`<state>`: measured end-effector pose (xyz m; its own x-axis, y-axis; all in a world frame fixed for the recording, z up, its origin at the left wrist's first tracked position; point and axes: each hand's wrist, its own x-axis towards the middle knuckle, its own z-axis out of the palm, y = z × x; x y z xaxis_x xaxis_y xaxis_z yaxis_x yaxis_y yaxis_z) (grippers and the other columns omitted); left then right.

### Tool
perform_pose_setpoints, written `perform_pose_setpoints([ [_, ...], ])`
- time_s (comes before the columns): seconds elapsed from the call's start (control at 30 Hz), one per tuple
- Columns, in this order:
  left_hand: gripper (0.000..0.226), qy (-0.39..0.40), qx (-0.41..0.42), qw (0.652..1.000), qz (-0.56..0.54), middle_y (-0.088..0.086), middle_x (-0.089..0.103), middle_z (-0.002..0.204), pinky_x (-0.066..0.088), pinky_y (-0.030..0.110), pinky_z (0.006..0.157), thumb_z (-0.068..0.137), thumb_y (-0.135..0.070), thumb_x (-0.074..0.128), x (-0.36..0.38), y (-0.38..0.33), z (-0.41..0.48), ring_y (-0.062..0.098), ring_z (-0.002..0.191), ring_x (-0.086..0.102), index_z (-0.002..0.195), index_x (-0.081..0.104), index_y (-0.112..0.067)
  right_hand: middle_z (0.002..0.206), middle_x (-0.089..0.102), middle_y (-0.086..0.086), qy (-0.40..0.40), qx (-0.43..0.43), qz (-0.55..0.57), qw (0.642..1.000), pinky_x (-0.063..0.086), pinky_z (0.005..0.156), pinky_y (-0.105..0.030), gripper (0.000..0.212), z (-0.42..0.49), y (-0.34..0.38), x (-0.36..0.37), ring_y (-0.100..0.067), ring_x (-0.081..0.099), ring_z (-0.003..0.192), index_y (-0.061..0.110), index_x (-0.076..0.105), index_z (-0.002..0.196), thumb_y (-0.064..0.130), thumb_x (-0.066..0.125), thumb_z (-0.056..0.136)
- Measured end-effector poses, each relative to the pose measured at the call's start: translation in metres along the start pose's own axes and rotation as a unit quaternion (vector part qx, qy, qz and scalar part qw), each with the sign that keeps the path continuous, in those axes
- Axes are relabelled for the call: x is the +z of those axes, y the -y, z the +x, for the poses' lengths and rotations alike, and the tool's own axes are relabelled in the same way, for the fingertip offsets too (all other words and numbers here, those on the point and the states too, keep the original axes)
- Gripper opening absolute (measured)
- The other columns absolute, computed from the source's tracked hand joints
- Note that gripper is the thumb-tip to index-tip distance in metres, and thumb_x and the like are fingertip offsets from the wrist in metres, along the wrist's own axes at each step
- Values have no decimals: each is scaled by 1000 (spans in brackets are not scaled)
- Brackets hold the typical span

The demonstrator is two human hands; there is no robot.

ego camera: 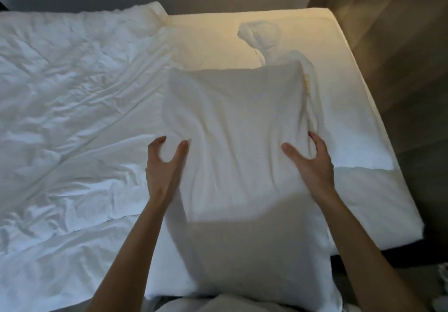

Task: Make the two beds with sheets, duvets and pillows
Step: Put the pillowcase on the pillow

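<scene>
Between left hand (164,167) and right hand (312,165), pillow (237,127).

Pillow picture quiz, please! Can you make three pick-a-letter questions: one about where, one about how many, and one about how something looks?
1. Where is the duvet from the pillow? A to its left; B to its right; C on top of it.
2. How many hands hold the pillow? A none; B one; C two.
3. How does the duvet look? A rolled up; B crumpled; C neatly folded.
Answers: 1 A, it fills the picture's left side. 2 C, the left hand and right hand grip its edges. 3 B, creases run all over it.
</scene>
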<state>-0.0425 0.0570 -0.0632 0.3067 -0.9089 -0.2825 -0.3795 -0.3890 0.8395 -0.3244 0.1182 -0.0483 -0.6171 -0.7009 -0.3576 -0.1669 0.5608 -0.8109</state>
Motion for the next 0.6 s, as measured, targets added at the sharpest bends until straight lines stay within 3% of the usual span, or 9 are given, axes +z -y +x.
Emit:
perform_pose_setpoints([
  [0.07, 57, 17, 13, 1000, -21, -23, 53, 105, 35, 19, 90, 83, -55, 68, -10, -5, -1, 5, 104, 51, 131, 47, -31, 127, 55, 9, -29, -6, 13, 999, 38, 95, -25, 76, -23, 3, -5, -12, 50, 114, 35, 45, 138, 55, 77, 72],
  [0.23, 55, 105, 87, 990, -26, -19, 53, 111, 37, 21, 92, 81, -54, 70, -51, -5, -10, 6, 105, 53, 128, 48, -34, 135, 50, 9, -124, 3, 34, 992, 35, 98, -30, 77, -123, -4, -11, -14, 46, 117, 35, 40, 141, 55, 74, 75],
  [0.4, 54, 206, 143, 968, -27, -18, 55, 116, 40, 22, 93, 81, -54, 70, -89, -1, -31, 4, 105, 54, 126, 47, -37, 129, 53, 9, -233, 39, 68, 969, 44, 103, -44, 80, -225, -23, -8, -23, 51, 120, 40, 40, 139, 61, 75, 70],
  [0.6, 53, 299, 183, 936, -28, -21, 53, 111, 42, 26, 97, 81, -52, 71, -108, 5, -72, 9, 109, 53, 126, 48, -36, 132, 54, 12, -333, 57, 81, 938, 46, 102, -45, 78, -330, -42, -17, -19, 53, 121, 43, 41, 136, 61, 76, 69],
])
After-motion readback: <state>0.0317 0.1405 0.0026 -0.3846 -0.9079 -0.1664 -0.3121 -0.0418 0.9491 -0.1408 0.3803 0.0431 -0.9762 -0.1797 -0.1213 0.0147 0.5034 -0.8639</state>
